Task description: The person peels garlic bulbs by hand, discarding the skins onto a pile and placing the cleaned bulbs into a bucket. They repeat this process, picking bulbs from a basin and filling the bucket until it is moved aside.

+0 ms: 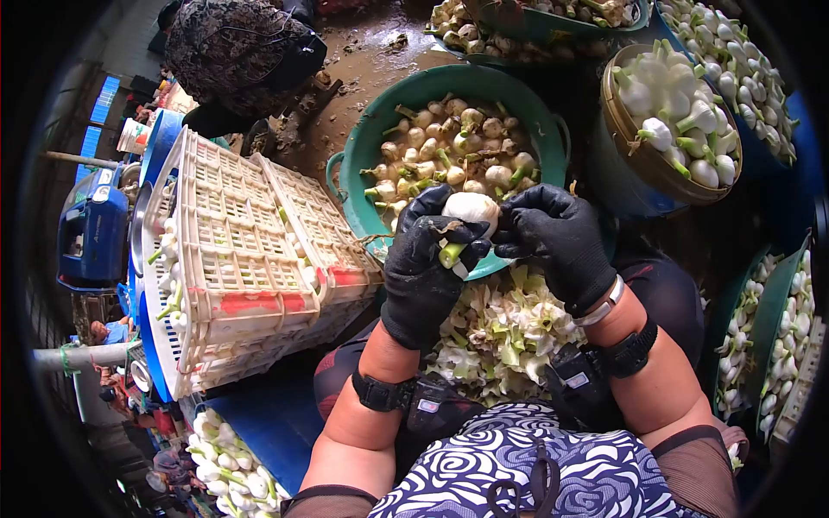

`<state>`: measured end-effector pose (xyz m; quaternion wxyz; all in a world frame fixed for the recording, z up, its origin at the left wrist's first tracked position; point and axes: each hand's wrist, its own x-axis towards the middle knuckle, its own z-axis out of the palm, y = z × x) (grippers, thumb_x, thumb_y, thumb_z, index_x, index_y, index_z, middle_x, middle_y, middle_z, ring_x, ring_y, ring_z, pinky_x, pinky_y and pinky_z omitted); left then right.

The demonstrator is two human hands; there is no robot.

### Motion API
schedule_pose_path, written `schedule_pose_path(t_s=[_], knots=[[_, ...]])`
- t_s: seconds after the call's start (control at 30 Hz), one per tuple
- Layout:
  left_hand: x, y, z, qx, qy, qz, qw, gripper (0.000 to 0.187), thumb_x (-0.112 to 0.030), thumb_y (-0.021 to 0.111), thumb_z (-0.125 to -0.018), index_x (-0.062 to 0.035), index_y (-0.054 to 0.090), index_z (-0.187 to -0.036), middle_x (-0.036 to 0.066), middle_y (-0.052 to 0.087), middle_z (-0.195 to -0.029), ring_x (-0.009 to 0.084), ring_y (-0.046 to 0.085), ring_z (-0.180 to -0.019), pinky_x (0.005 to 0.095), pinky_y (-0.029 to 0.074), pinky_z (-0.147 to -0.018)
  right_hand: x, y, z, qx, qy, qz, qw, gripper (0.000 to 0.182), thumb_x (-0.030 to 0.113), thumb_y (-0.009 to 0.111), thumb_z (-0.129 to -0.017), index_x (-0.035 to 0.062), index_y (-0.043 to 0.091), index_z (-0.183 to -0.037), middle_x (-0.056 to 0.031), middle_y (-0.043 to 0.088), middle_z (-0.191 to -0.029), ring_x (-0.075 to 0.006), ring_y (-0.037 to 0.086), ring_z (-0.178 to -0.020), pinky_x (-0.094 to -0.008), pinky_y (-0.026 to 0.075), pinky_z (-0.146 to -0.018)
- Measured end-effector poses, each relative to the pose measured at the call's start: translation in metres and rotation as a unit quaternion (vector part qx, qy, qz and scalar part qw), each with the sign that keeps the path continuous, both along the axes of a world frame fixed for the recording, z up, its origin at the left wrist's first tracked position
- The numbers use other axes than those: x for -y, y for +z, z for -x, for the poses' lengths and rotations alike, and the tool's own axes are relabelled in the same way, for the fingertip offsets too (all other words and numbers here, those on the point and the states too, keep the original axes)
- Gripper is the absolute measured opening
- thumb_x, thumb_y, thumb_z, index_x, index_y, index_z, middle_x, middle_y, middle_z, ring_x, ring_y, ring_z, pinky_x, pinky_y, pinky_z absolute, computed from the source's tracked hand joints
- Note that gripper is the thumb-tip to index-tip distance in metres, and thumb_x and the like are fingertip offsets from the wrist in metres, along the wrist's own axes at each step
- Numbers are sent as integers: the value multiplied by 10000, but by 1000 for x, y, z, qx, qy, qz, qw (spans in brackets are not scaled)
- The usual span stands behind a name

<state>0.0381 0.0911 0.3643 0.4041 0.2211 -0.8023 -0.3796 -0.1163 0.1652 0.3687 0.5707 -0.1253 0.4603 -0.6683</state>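
Observation:
My left hand [432, 268], in a black glove, is wrapped round a white garlic bulb [472, 210]. The cut green stem of the bulb points down toward me between the fingers. My right hand [553, 242], also gloved in black, is closed in a pinch at the right side of the bulb; what lies between its fingertips is hidden. Just beyond both hands stands a green tub [367, 129] of water with several unpeeled garlic bulbs [423, 142] in it. Below my hands, a heap of peeled garlic skins [509, 337] lies between my legs.
White plastic crates [242, 233] stand at the left, with peeled garlic [229, 462] below them. A bucket [630, 164] heaped with peeled bulbs is at the right, near more full tubs [764, 328]. A person in a patterned garment [229, 56] is at the upper left, by wet ground [363, 43].

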Motion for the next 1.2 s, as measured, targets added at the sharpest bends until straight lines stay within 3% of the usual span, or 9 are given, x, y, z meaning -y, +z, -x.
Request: schedule_pose_path(t_s=[0.1, 0.17, 0.3, 0.5, 0.57, 0.83, 1.03, 1.1, 1.2], knots=[[0, -1, -1, 21, 13, -1, 1000, 281, 53, 742, -672, -68, 617, -892, 178, 522, -1199, 314, 515, -1133, 388, 454, -921, 2, 1, 3, -57, 2, 23, 998, 186, 36, 609, -798, -18, 586, -974, -80, 636, -862, -118, 618, -691, -248, 533, -637], [0, -3, 0, 66, 1, 122, 990, 282, 61, 725, -676, -57, 616, -908, 184, 498, -1225, 321, 512, -1135, 389, 468, -906, 3, -3, 3, -106, 14, 25, 994, 159, 57, 644, -797, -12, 598, -933, -76, 635, -842, -120, 619, -708, -248, 535, -641], [-1, -3, 1, 61, -18, 126, 990, 278, 53, 719, -681, -46, 617, -920, 186, 478, -1235, 326, 518, -1120, 384, 481, -902, 1, -2, 2, -39, 18, 10, 999, 115, 59, 659, -786, -10, 619, -869, -69, 643, -800, -114, 614, -681, -240, 518, -619], [-2, 6, 2, 50, -9, 67, 996, 296, 59, 724, -682, -48, 605, -931, 196, 454, -1243, 316, 520, -1120, 379, 502, -885, 1, -9, 1, -134, 10, 16, 991, 111, 14, 628, -762, -11, 622, -870, -56, 640, -782, -111, 608, -674, -241, 518, -637], [2, -4, 0, 33, -7, 64, 997, 303, 61, 726, -681, -50, 603, -934, 192, 455, -1238, 313, 519, -1121, 381, 504, -880, 2, -8, -1, -55, -33, 34, 997, 110, 12, 615, -770, -16, 626, -876, -50, 640, -776, -104, 602, -680, -240, 516, -654], [1, 0, -1, 63, -21, 111, 992, 338, 72, 737, -656, -68, 608, -936, 161, 465, -1215, 289, 515, -1117, 364, 491, -886, -1, -6, -10, -162, -5, 33, 986, 168, -36, 540, -785, -22, 616, -935, -64, 639, -864, -118, 616, -751, -248, 517, -699], [1, 4, -5, -72, -4, -224, 972, 357, 76, 697, -721, -68, 594, -1031, 76, 593, -1105, 201, 542, -1095, 341, 425, -962, -1, 2, 1, -109, -22, 96, 989, 252, -50, 535, -758, -15, 598, -1000, -68, 629, -878, -115, 617, -782, -263, 537, -708], [-4, 15, -1, -161, -28, -441, 883, 292, -4, 669, -792, -35, 603, -1074, 69, 618, -1092, 171, 550, -1062, 315, 408, -960, -2, 11, 7, -85, -3, 103, 991, 302, -48, 563, -770, 2, 586, -1067, -61, 624, -930, -106, 610, -812, -249, 528, -697], [-1, 18, -4, -157, -58, -486, 858, 292, -32, 620, -839, -14, 583, -1128, 83, 604, -1141, 177, 550, -1076, 324, 401, -968, 0, 16, 16, -83, 106, 85, 987, 258, -12, 639, -780, 26, 623, -1034, -27, 632, -923, -70, 579, -756, -208, 484, -655]])
